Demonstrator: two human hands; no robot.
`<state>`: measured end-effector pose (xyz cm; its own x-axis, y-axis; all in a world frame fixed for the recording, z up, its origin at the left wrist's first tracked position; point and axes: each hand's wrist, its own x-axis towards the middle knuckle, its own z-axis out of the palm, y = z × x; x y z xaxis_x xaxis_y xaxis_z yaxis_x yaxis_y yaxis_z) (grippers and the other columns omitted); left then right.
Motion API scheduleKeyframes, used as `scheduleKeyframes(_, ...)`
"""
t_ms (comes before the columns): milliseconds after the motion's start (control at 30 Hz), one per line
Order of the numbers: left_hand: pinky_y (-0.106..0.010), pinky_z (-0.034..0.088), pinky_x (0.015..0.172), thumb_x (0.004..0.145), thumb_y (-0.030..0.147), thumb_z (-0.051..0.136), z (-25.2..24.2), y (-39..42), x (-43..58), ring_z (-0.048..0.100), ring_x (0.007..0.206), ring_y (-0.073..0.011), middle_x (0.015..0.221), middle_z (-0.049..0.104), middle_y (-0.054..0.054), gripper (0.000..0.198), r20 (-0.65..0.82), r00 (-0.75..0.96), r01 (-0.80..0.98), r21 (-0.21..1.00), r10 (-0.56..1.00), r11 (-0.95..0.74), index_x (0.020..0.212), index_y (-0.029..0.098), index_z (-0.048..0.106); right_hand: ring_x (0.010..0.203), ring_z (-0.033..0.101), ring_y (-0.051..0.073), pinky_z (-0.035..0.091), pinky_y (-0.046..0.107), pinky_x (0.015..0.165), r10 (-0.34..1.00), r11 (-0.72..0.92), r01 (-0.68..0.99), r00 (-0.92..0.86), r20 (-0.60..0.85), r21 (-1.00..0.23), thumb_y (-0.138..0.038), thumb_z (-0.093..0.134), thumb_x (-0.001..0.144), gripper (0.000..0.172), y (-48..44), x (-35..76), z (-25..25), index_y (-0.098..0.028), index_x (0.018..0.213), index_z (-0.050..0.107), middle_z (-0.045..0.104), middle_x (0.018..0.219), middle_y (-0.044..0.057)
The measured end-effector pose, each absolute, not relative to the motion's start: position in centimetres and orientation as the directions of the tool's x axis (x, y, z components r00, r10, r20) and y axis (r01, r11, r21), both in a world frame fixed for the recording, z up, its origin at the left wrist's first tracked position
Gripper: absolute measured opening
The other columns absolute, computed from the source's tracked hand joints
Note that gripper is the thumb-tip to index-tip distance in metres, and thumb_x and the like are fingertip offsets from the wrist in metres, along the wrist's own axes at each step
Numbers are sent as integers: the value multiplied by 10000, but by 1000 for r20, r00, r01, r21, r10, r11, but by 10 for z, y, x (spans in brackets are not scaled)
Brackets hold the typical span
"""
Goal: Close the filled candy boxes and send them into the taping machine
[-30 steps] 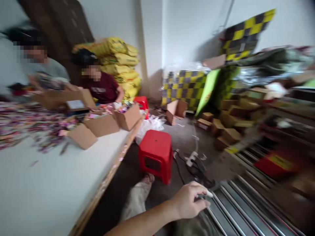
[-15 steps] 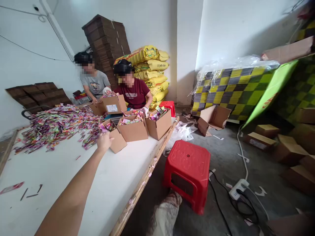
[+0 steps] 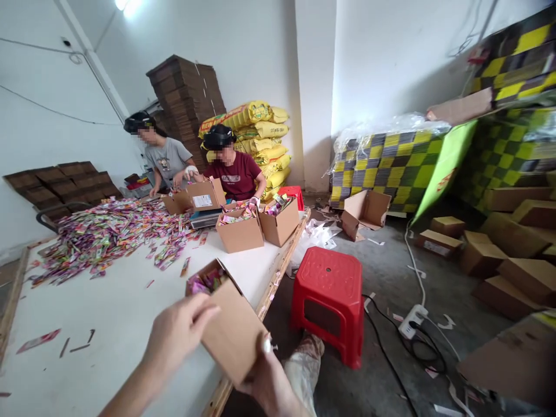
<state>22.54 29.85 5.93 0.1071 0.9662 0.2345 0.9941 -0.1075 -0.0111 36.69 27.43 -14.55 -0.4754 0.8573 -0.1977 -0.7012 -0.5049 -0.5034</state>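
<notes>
A small open cardboard box (image 3: pixel 237 327) is tilted near the front edge of the white table (image 3: pixel 121 313), with purple and pink packets (image 3: pixel 208 280) inside. My left hand (image 3: pixel 180 324) grips its left rim, fingers curled over the edge. At the box's lower right corner my right hand (image 3: pixel 273 373) holds it from below, thumb on the side. Whether the box touches the table I cannot tell. Farther back stand two filled boxes, one in the middle (image 3: pixel 241 236) and one at the right (image 3: pixel 281 226).
A large heap of packets (image 3: pixel 117 231) covers the table's far left. Two co-workers, one in a maroon shirt (image 3: pixel 238 174) and one in grey (image 3: pixel 167 159), work behind it. A red stool (image 3: pixel 328 278), a power strip (image 3: pixel 412 321) and several cartons (image 3: pixel 482 255) are on the floor.
The small box has come away from beside the other boxes, toward me. My right hand has entered view and taken hold of it. The view has shifted slightly.
</notes>
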Motion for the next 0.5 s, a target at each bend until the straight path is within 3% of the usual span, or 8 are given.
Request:
scheduleKeyframes(67, -238, 328, 551, 893, 447, 396, 60, 268, 259, 571, 597, -158, 650, 612, 19, 307, 201, 192, 980, 7, 961, -197, 702, 234, 506, 1077, 564, 286, 497, 451, 826, 892, -450, -840, -405, -203, -303, -828, 489, 643, 769, 266, 357, -133, -286, 1186, 543, 591, 1212, 71)
scheduleKeyframes(167, -255, 393, 622, 869, 352, 468, 58, 237, 314, 621, 734, -180, 809, 667, 5, 142, 153, 349, 922, 118, 924, -368, 850, 263, 578, 946, 615, 285, 520, 432, 753, 913, -387, -888, -330, -240, -248, -819, 487, 659, 722, 245, 391, -142, -261, 1102, 604, 665, 1020, 71)
scheduleKeyframes(200, -256, 420, 677, 837, 314, 522, 57, 229, 333, 627, 813, -188, 912, 676, -3, 151, 131, 435, 872, 186, 891, -453, 970, 279, 585, 910, 624, 281, 523, 424, 734, 923, -358, -898, -301, -237, -254, -822, 468, 671, 725, 236, 411, -149, -252, 1093, 614, 670, 986, 75)
scheduleKeyframes(300, -252, 440, 818, 753, 189, 616, 46, 208, 395, 598, 975, -199, 1107, 642, -18, 501, 46, 732, 610, 401, 680, -683, 1224, 311, 500, 810, 634, 249, 527, 375, 687, 960, -218, -935, -152, -237, -281, -797, 485, 693, 687, 202, 487, -171, -220, 1027, 651, 672, 908, 79)
scheduleKeyframes(400, -265, 451, 808, 768, 96, 552, 20, 189, 466, 605, 923, -193, 1013, 666, -20, 461, 2, 891, 385, 527, 454, -758, 1186, 289, 547, 643, 609, 186, 512, 295, 604, 955, -61, -930, 52, -293, -362, -732, 590, 675, 561, 159, 572, -188, -190, 798, 670, 641, 700, 44)
scheduleKeyframes(500, -283, 466, 803, 789, 116, 540, -13, 167, 542, 624, 884, -200, 968, 687, -35, 340, 42, 951, 220, 607, 308, -764, 1092, 248, 622, 520, 558, 152, 478, 255, 514, 898, 88, -809, 317, -305, -581, -704, 623, 661, 529, 111, 652, -200, -175, 669, 634, 565, 540, 16)
